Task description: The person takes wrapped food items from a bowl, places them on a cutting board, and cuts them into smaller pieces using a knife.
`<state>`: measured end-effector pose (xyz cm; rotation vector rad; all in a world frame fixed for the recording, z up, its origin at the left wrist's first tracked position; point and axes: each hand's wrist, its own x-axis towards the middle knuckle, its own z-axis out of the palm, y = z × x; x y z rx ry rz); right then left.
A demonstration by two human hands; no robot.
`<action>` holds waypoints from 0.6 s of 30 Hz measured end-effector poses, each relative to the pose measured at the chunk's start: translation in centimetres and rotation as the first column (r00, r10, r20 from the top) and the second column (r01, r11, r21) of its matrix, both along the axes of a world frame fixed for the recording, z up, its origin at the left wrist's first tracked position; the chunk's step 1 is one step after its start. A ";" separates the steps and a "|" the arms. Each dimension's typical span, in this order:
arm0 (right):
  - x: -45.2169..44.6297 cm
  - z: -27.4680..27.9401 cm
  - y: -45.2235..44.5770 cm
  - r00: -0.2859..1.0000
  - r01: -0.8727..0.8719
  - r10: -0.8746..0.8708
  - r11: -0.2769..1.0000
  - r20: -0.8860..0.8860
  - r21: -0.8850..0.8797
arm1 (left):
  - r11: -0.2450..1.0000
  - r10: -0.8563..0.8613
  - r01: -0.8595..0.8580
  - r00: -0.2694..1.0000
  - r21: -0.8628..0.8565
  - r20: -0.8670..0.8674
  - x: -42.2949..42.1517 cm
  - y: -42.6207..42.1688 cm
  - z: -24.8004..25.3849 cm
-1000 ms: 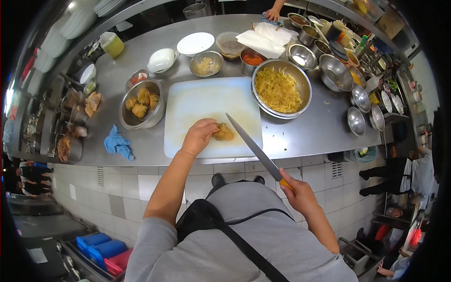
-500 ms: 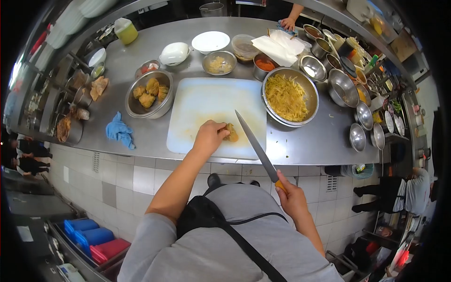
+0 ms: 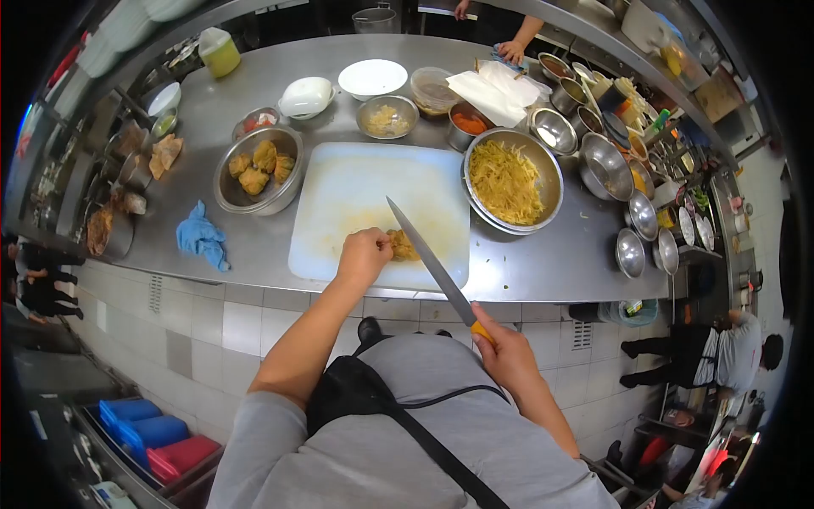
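My left hand (image 3: 365,255) has its fingers bent together at the left side of a yellow-brown vegetable piece (image 3: 402,245), near the front of the white cutting board (image 3: 373,174). My right hand (image 3: 504,342) grips the yellow handle of a long knife (image 3: 432,265). The blade slants up and left, its tip beyond the vegetable piece, its edge close to the piece's right side. A steel bowl with several similar yellow-brown pieces (image 3: 253,181) stands left of the board. Right of the board, a steel bowl (image 3: 554,182) holds yellow-green shreds (image 3: 506,181).
A blue cloth (image 3: 202,237) lies left of the board. Behind it stand a small bowl of pale pieces (image 3: 387,117), white dishes (image 3: 373,78) and a pot of orange food (image 3: 469,123). Steel bowls (image 3: 605,167) line the right. Another person's hand (image 3: 512,52) rests across the table.
The knife has come left, closer over the vegetable piece. My left fingers stay at the piece, and more of it shows than half a second ago. The view has shifted slightly.
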<state>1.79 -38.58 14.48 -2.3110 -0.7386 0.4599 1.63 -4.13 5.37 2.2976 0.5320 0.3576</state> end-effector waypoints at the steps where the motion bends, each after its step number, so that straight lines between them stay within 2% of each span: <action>1: 0.1 0.1 0.3 1.000 -0.026 0.026 0.999 0.007 -0.019 | 1.000 0.013 -0.013 1.000 -0.004 0.017 -0.1 0.2 -0.4; 5: 0.5 1.1 1.2 0.993 -0.096 0.101 0.992 0.059 -0.084 | 0.996 0.005 0.001 0.997 -0.084 0.082 -0.5 -0.6 -0.7; 7: 0.0 2.8 1.4 0.997 -0.074 0.077 0.992 0.023 -0.107 | 0.972 0.045 -0.024 0.995 -0.233 0.086 -1.1 -2.2 -0.9; 12: -0.4 3.2 1.5 1.000 -0.020 0.016 0.988 -0.024 -0.155 | 0.962 0.058 -0.029 0.993 -0.271 0.100 -0.9 -2.9 -2.2; 14: -0.4 2.8 1.8 0.999 0.001 -0.003 0.999 -0.035 -0.041 | 0.951 0.066 -0.038 0.995 -0.306 0.080 -0.6 -2.7 -2.0; 18: -0.7 4.4 2.7 0.990 0.028 -0.045 0.992 -0.133 -0.124 | 0.948 0.058 -0.029 0.995 -0.316 0.082 -0.4 -2.7 -1.8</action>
